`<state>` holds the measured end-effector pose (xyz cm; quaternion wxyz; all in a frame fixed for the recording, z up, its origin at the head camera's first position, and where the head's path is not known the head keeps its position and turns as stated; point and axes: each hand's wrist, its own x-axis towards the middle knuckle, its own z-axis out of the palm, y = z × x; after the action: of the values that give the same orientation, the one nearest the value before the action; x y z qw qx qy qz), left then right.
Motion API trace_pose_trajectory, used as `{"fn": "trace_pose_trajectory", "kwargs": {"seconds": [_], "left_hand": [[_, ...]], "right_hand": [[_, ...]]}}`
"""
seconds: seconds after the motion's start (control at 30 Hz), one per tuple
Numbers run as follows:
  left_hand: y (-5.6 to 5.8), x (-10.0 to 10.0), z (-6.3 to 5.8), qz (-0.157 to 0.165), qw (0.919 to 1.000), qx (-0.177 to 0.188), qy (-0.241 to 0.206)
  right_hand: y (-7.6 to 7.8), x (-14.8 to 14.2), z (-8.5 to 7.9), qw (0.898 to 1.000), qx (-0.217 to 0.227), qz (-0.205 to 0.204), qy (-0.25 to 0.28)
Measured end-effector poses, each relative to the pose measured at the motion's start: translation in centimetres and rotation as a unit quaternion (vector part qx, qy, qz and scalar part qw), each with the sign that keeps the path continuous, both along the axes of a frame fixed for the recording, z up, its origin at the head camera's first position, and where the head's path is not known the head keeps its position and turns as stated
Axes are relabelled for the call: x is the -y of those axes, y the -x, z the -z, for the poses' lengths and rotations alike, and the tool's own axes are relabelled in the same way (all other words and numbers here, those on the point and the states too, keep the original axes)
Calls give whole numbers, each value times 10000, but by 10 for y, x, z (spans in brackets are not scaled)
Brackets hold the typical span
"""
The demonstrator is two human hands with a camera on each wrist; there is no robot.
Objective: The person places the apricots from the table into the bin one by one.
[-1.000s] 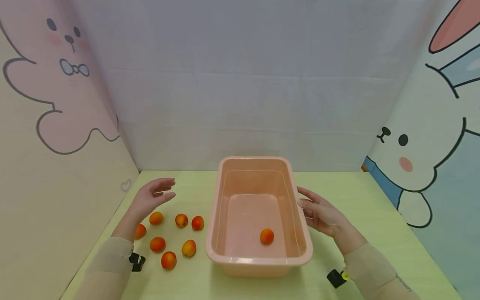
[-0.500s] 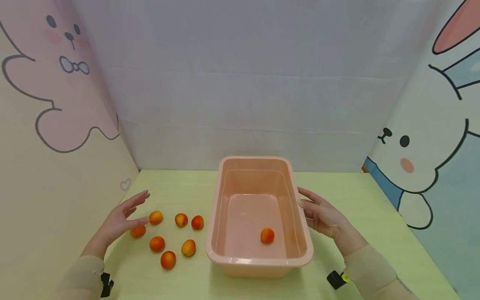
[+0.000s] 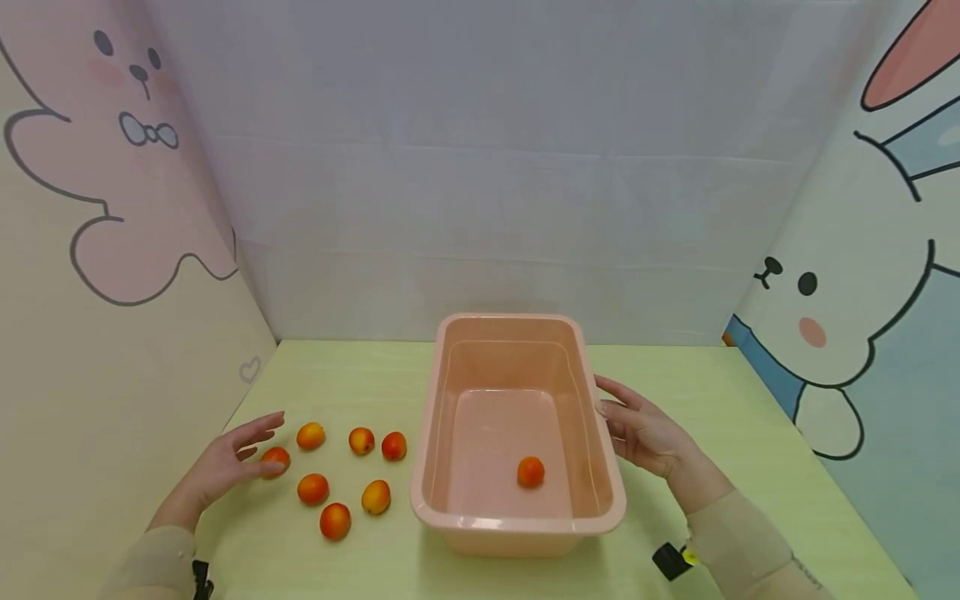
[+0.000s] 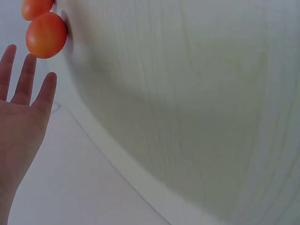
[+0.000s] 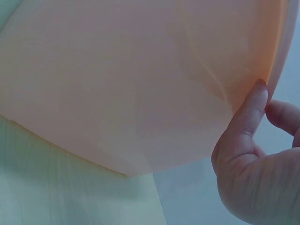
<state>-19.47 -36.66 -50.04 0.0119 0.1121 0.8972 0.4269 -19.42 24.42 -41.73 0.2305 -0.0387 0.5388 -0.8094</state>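
My left hand (image 3: 219, 468) reaches over the small orange-red fruit (image 3: 278, 457) at the far left, its thumb in front of it. In the left wrist view, the fingers of the left hand (image 4: 21, 117) are spread and straight, with the tips close to a smooth orange fruit (image 4: 46, 35); whether they touch is unclear. My right hand (image 3: 641, 429) holds the right rim of a pink plastic basin (image 3: 517, 523). In the right wrist view, finger and thumb of the right hand (image 5: 255, 154) meet at the edge of the basin (image 5: 117, 93). One orange fruit (image 3: 531, 472) lies inside.
Several more fruits lie loose on the pale yellow-green table (image 3: 375, 558) left of the basin, among them a red-orange one (image 3: 335, 522) and a yellowish one (image 3: 376, 497). White cloth (image 3: 487, 200) hangs behind; printed cartoon panels stand on both sides.
My left hand has moved left and down from above the fruits to the leftmost one. The right hand stays at the basin rim, and the basin has not moved.
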Motion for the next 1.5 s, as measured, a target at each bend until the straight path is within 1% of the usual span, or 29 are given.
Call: {"fn": "trace_pose_trajectory", "kwargs": {"seconds": [0.13,0.37,0.5,0.6,0.73,0.87,1.0,1.1,1.2,1.37,1.5], "left_hand": [[0,3,6,-24,10000,55,13],[-1,3,15,-175,9988,433,-111],[-1,3,20,-283,9982,514,-141],[-1,2,20,-403,9977,553,-15],[-2,0,19,-606,9956,692,175],[-2,0,18,-781,9937,772,235],[-3,-3,18,-962,9930,619,293],[-2,-7,17,-1034,9937,297,299],[-1,-13,14,-1087,9939,-62,155],[3,-21,7,-1095,9931,-409,-35],[7,-29,0,-943,9937,-564,-236]], "right_hand": [[0,0,1,10000,15,3,51],[0,1,1,10000,55,57,6],[0,1,0,10000,38,50,-32],[-1,1,0,10000,15,55,-49],[-1,1,0,10000,4,72,-62],[-2,1,1,10000,-24,47,-61],[-1,0,1,10000,-78,13,-20],[-1,0,2,9999,-100,0,17],[-1,-1,2,9999,-135,-28,56],[0,-1,2,9997,-206,-90,99],[0,-1,2,9996,-248,-120,106]]}}
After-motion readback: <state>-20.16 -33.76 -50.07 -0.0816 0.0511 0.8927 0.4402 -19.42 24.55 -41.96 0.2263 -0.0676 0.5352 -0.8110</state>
